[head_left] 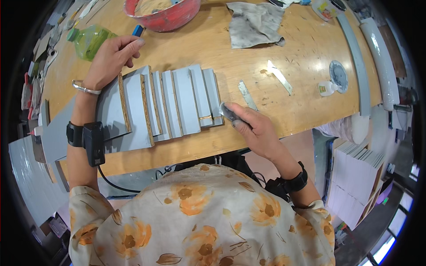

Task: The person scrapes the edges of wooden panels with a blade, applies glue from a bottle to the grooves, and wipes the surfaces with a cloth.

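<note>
My right hand (257, 131) pinches a small grey piece (228, 112) that looks like folded sandpaper. It is against the right end of a row of overlapping grey-blue boards (184, 97) with brown, raw-looking edges. A yellowish bare patch (205, 118) shows near that end. My left hand (116, 55) is above the far left end of the boards, fingers loosely bent and thumb stretched out; I see nothing in it. Beside it are a green-tinted bottle (91, 42) and a small blue block (138, 30).
On the wooden table (195, 48) are a red basin (166, 17), a stained grey cloth (256, 24), two flat metal blades (279, 77) (247, 95), a small white bottle (327, 88) and a grey-smeared disc (338, 76). A long grey strip (357, 66) lies along the right edge. Stacked panels (355, 177) stand below.
</note>
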`<state>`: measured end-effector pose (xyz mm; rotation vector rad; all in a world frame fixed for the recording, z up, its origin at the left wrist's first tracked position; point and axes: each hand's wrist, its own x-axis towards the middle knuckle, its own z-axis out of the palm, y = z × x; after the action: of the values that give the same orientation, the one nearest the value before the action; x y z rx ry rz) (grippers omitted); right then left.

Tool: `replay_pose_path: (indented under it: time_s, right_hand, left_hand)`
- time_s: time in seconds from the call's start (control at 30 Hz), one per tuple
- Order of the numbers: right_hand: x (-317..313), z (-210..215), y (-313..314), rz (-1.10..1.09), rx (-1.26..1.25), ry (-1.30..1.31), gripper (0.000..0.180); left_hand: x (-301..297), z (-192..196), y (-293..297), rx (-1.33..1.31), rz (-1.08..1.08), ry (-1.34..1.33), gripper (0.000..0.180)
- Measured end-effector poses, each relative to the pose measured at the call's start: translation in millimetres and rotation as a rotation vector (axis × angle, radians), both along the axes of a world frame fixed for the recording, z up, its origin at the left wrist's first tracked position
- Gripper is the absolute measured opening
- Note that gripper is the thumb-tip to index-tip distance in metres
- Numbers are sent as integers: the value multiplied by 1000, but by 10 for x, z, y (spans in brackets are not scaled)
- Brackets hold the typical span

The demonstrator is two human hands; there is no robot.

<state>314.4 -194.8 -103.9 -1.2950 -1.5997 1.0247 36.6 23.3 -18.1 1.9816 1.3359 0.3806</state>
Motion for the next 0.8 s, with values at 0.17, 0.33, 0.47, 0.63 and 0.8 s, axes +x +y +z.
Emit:
replay_pose_path:
  time_s: [0.17, 0.33, 0.47, 0.63, 0.8]
  right_hand:
    - [15, 123, 32, 58, -1, -193, 46]
    - [10, 205, 89, 114, 11, -304, 40]
    - [-8, 171, 141, 139, 30, -319, 37]
    - [-10, 186, 165, 174, 11, -330, 47]
    - [-34, 59, 164, 92, 125, -371, 34]
  left_hand:
    - [-51, -30, 10, 32, -19, 11, 41]
    - [-64, -25, 15, 24, -40, 25, 41]
    - [-24, -4, -16, 39, -29, 31, 40]
    - [-28, 7, -27, 44, -37, 32, 39]
    - [-36, -5, -14, 52, -59, 14, 39]
